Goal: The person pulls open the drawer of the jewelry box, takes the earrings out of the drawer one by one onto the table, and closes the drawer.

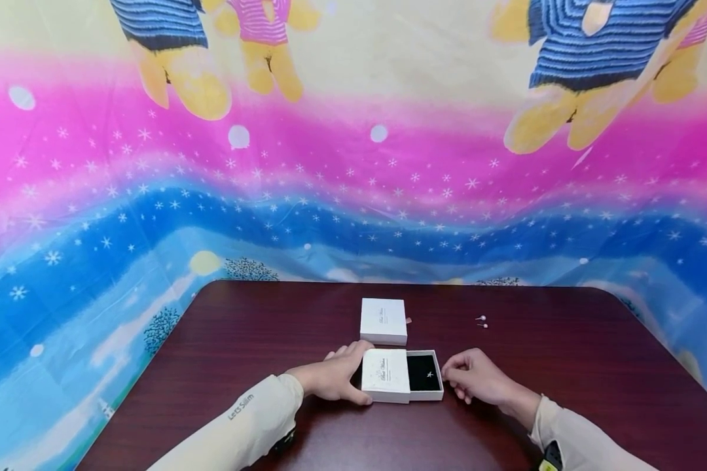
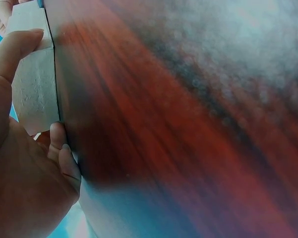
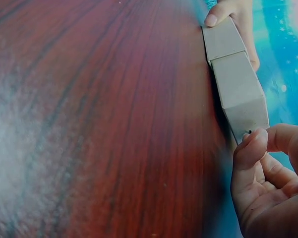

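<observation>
A white sliding jewelry box (image 1: 385, 373) with lettering on its sleeve lies on the dark table. Its drawer (image 1: 427, 395) sticks out to the right, showing a black pad (image 1: 419, 373) with a small silvery star-shaped piece (image 1: 430, 375) on it. My left hand (image 1: 334, 377) holds the sleeve at its left end, thumb on the near side, fingers at the far side. At the drawer's right end my right hand (image 1: 477, 378) pinches with thumb and forefinger; what lies between the fingertips is mostly hidden. In the right wrist view, the right thumb (image 3: 252, 148) meets the drawer's end.
A second white box (image 1: 383, 318), closed, with a small pinkish tab (image 1: 408, 320) on its right side, lies just beyond the first. Two pearl-like stud earrings (image 1: 482, 322) lie farther right on the table (image 1: 271, 314). A printed cloth (image 1: 353, 163) hangs behind the table.
</observation>
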The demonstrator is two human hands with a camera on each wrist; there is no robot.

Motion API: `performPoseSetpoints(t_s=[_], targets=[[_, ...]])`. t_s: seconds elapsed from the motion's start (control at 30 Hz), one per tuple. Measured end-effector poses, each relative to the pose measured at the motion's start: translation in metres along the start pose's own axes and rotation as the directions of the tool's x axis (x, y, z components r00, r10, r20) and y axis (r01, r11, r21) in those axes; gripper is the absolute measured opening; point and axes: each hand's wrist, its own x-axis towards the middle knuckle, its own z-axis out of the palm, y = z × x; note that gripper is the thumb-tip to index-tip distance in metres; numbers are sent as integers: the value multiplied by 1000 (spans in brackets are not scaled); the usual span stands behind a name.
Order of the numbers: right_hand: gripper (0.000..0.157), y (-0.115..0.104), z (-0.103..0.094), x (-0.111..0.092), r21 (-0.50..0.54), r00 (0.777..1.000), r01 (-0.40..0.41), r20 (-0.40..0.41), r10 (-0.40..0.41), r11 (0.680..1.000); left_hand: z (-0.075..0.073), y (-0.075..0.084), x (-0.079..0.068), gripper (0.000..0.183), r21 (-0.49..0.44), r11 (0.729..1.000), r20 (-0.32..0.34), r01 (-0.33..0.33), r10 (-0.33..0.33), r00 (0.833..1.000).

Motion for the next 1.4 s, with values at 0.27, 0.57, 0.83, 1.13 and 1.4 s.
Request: performPoseSetpoints(t_s=[0.27, 0.57, 0.83, 1.13, 1.4], targets=[[20, 0, -1, -1, -4, 1000, -2, -2, 2, 1000, -1, 0, 0, 81, 4, 1000, -3, 0, 0, 1000], [19, 2, 0, 0, -2, 1000, 1, -3, -1, 1000, 1, 0, -1, 82, 5, 1000, -7, 2, -2, 1000], [20, 6, 0, 0, 21, 1000, 10, -1, -10, 1000, 0, 0, -1, 80, 6, 1000, -9, -2, 2, 1000], [20, 3, -2, -4, 11, 1000, 7, 2, -7, 1000, 0, 1, -1, 80, 8, 1000, -11, -5, 5, 1000], [20, 5, -4, -5, 8, 1000, 0, -6, 0, 1000, 0, 1, -2, 81, 9, 1000, -10, -3, 3, 1000]])
